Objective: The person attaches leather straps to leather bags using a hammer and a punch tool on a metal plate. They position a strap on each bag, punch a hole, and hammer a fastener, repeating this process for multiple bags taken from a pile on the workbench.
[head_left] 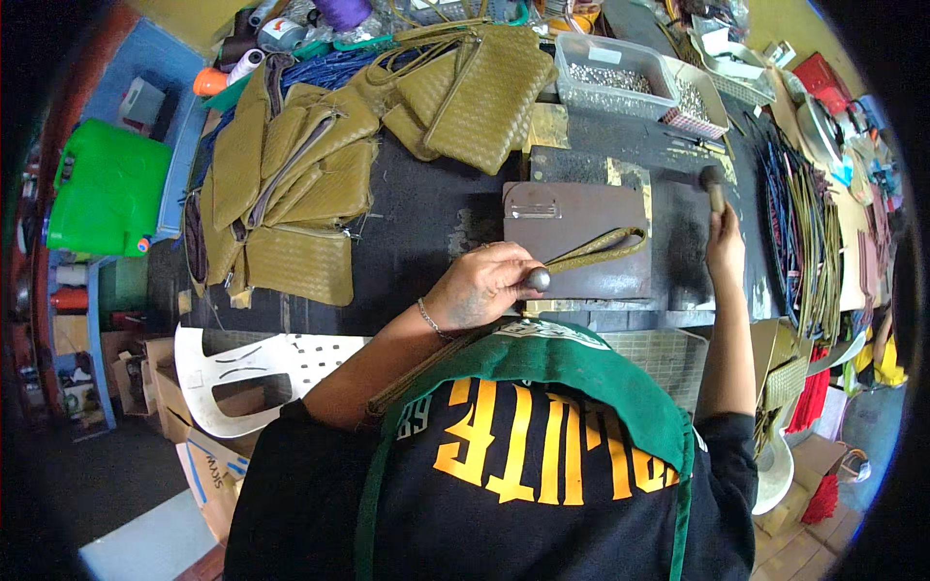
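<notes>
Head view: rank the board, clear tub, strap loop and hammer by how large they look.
Largest to smallest, by visible area:
1. Board
2. Clear tub
3. Strap loop
4. Hammer, its lower handle hidden in the right hand

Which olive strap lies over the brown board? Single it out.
The single looped strap reaching out from the left hand across the brown board; other olive straps lie bundled beyond the right hand.
</notes>
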Available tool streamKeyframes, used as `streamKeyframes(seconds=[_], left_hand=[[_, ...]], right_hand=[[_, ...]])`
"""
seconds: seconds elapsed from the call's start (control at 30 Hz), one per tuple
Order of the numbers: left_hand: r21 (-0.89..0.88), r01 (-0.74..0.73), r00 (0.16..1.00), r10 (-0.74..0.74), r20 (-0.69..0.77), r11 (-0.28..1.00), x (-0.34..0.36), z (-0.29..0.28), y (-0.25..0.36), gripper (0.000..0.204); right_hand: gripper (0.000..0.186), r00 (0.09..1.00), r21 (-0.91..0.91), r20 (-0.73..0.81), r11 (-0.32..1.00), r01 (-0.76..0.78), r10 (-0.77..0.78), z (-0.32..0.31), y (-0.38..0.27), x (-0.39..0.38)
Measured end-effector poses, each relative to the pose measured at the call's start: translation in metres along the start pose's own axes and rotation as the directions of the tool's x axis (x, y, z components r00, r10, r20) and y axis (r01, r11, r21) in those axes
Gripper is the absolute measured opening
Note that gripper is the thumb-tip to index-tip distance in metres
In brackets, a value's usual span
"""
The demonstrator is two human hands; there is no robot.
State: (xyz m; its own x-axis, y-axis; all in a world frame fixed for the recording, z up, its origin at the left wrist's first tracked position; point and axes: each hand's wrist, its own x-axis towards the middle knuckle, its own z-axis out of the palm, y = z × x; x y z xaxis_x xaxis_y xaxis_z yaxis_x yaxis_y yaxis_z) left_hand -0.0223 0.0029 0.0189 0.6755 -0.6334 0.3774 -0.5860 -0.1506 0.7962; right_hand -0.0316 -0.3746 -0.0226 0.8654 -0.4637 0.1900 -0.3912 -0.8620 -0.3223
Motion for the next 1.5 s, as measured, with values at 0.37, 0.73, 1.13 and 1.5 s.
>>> streamKeyframes(seconds=[0.37,0.73,1.13,1.5], left_hand=[[-0.121,0.040,0.999,-0.042,-0.019,0.992,-0.001,0.000,-0.003,0.020],[0.040,0.082,0.997,-0.081,-0.017,0.996,-0.005,-0.006,0.002,0.016],[-0.100,0.158,0.987,-0.154,0.047,0.982,-0.007,-0.004,-0.009,0.019],[0.001,0.141,0.990,-0.141,0.001,0.990,-0.006,-0.005,-0.001,0.015]], right_hand=[[0.034,0.675,0.308,0.409,0.789,0.531,-0.614,-0.142,-0.166,-0.096],[0.044,0.830,0.723,-0.071,0.544,0.425,-0.553,-0.182,-0.147,-0.079],[0.032,0.764,0.497,0.119,0.704,0.507,-0.634,-0.153,-0.189,-0.098],[0.038,0.938,0.895,-0.098,0.383,0.228,-0.331,-0.173,-0.185,-0.093]])
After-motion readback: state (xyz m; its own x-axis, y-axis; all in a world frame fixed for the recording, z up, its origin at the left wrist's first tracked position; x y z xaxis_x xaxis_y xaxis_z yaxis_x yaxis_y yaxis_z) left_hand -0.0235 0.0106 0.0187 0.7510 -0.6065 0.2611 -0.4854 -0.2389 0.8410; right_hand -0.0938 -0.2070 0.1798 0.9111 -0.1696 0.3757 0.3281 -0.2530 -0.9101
